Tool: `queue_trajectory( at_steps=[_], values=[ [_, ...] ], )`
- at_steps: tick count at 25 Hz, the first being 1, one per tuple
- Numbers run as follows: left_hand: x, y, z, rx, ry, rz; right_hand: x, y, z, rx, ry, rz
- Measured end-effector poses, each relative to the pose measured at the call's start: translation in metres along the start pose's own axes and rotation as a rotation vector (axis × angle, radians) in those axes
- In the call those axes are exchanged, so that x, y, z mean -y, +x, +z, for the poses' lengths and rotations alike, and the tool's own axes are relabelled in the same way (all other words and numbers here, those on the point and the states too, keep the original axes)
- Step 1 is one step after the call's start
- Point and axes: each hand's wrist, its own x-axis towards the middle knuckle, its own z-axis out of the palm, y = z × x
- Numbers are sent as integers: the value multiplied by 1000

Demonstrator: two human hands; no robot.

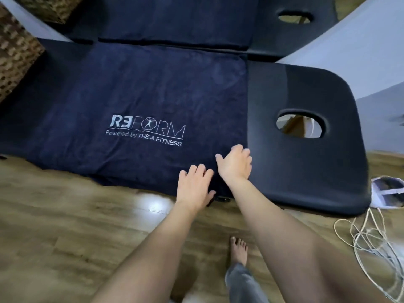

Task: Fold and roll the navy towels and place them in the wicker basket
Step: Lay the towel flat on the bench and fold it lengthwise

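A navy towel (pixel 122 92) with a white REFORM logo lies spread flat over a dark massage table (pixel 306 176). My left hand (pixel 194 186) rests flat on the towel's near edge, fingers straight and slightly spread. My right hand (pixel 236 162) lies flat on the towel's near right corner, beside the bare table end. Neither hand grips the cloth. A wicker basket (pixel 17 55) stands at the far left, partly cut off by the frame edge.
A mirror at the back reflects the table and towel (pixel 175 20). The table's face hole (pixel 302 123) is to the right. White cords (pixel 367 237) lie tangled on the wooden floor at right. My bare foot (pixel 238 250) stands near the table.
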Motion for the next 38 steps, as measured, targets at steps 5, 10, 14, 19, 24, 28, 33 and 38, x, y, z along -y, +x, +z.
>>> queue_trajectory(
  at_steps=[5,10,14,19,24,28,33,38],
  values=[
    [-3,-5,4,-132,-171,-215,-29,24,-28,39,-20,40],
    [-16,-23,11,143,-1149,-1203,-52,23,-30,80,-116,40],
    [-56,-22,6,298,-1768,-1273,-55,20,-32,194,77,-77],
    [-81,-17,1,129,-2109,-1285,-58,-2,-32,490,640,141],
    [-71,-21,-24,-17,-2438,-1195,-39,-23,-45,842,931,186],
    [-27,-18,-39,-679,-2491,-1122,-27,-31,-46,914,857,26],
    [-27,-49,-4,-459,-2180,-1369,-55,-35,-21,870,578,125],
    [-55,-44,23,-16,-2131,-1394,-56,-23,-18,793,542,127]
  ],
)
